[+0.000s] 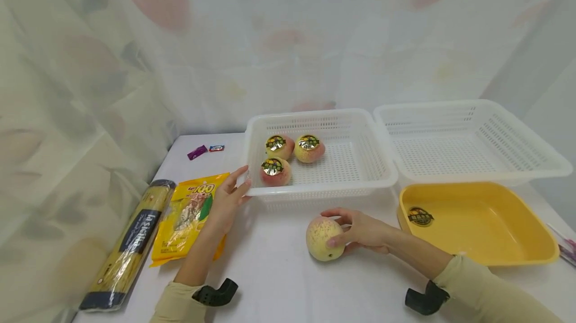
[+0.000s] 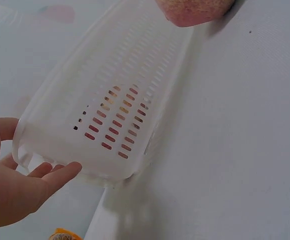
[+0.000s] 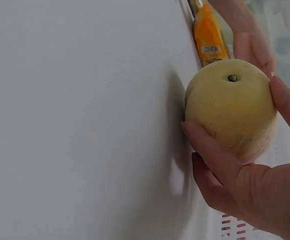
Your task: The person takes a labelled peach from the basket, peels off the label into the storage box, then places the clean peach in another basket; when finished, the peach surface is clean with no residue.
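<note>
My right hand (image 1: 360, 230) holds a pale yellow peach (image 1: 323, 243) in front of the white basket, thumb on one side and fingers on the other. In the right wrist view the stem end of this peach (image 3: 230, 107) faces the camera. My left hand (image 1: 228, 202) grips the rim at the near left corner of the white perforated plastic basket (image 1: 315, 190). The left wrist view has my left hand (image 2: 20, 187) with its fingers around that rim. Three peaches with black-and-gold stickers, one of them the front peach (image 1: 276, 175), sit in the basket's left part.
A second white basket (image 1: 450, 163) stands at the right, behind a yellow basin (image 1: 477, 223) with a sticker inside. On the left lie a yellow snack bag (image 1: 180, 243), a spaghetti pack (image 1: 139, 233), a purple wrapped sweet (image 1: 197, 152) and a blue-and-red packet (image 1: 216, 148).
</note>
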`<state>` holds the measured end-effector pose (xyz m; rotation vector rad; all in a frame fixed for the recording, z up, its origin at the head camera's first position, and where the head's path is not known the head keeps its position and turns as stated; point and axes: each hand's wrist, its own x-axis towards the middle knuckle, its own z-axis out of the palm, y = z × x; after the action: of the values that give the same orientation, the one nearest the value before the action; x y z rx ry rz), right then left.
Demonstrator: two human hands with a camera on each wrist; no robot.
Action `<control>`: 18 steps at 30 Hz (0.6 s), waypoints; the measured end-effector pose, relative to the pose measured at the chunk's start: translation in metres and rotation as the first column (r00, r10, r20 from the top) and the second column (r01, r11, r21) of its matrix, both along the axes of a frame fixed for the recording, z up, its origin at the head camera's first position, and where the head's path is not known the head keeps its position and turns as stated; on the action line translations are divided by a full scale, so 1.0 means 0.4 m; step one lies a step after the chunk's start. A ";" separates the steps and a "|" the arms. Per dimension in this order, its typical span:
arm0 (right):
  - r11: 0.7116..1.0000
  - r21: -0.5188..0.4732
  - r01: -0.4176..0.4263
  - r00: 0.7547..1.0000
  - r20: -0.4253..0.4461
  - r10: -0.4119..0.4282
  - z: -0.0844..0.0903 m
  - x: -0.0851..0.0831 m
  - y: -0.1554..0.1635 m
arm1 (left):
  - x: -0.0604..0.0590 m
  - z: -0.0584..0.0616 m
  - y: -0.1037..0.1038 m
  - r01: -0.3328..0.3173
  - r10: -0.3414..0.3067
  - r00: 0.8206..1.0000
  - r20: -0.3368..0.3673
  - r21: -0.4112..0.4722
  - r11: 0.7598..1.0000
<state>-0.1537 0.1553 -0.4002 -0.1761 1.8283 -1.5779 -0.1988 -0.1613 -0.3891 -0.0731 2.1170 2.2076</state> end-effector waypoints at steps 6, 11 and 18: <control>0.996 -0.083 -0.028 0.999 -0.037 0.025 0.049 -0.012 0.038 | 0.001 0.001 -0.001 0.003 -0.002 1.000 0.009 -0.021 1.000; 0.993 -0.097 -0.071 0.990 -0.129 0.058 0.150 -0.039 0.101 | -0.001 0.000 -0.001 0.004 -0.004 1.000 0.016 -0.027 1.000; 0.995 -0.104 -0.008 0.970 -0.244 -0.018 0.285 -0.115 0.204 | 0.000 -0.005 -0.004 0.009 -0.009 1.000 0.010 -0.018 1.000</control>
<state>-0.1998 0.2371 -0.2861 -0.4320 1.9313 -1.7192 -0.1987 -0.1631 -0.3911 -0.0751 2.1280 2.1796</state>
